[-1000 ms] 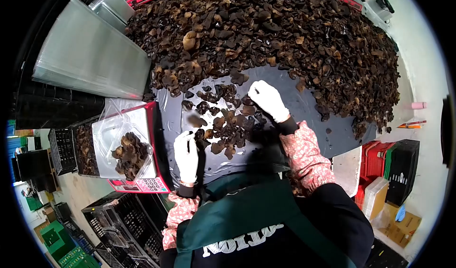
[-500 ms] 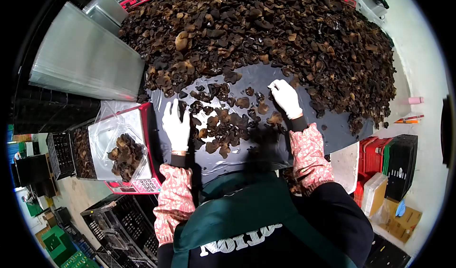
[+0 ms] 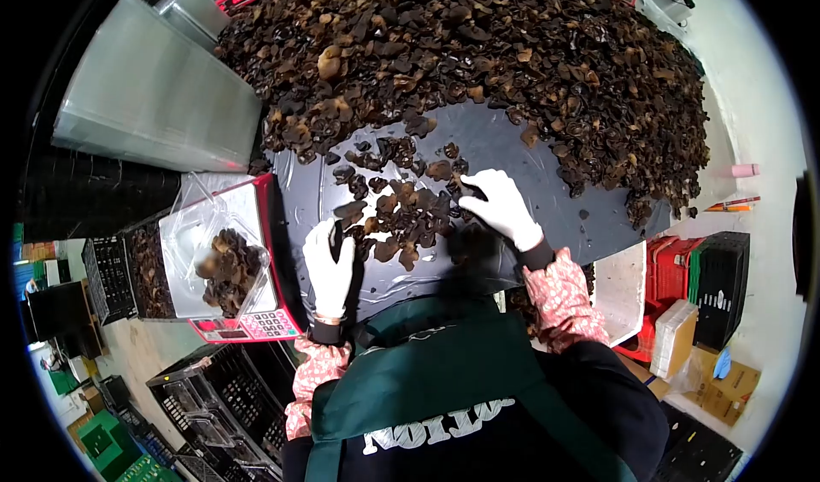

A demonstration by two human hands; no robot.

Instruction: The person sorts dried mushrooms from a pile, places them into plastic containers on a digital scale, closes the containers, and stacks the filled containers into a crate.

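Dark brown fungus pieces (image 3: 401, 215) look leathery and ruffled, some wet-glossy, others matt and velvety; the heap (image 3: 478, 63) has the same rough, crinkled texture. The tabletop (image 3: 491, 136) appears covered in smooth dark plastic sheeting (creased and shiny where light strikes). Both hands, the left hand (image 3: 329, 264) and the right hand (image 3: 504, 208), show matt white gloves, seemingly thin cloth. Printed cloth sleeves (image 3: 564, 298) look soft, and the green apron (image 3: 453, 354) is matt fabric. A clear, wrinkled plastic bag (image 3: 192, 234) glints over the scale (image 3: 266, 321), with its red plastic housing.
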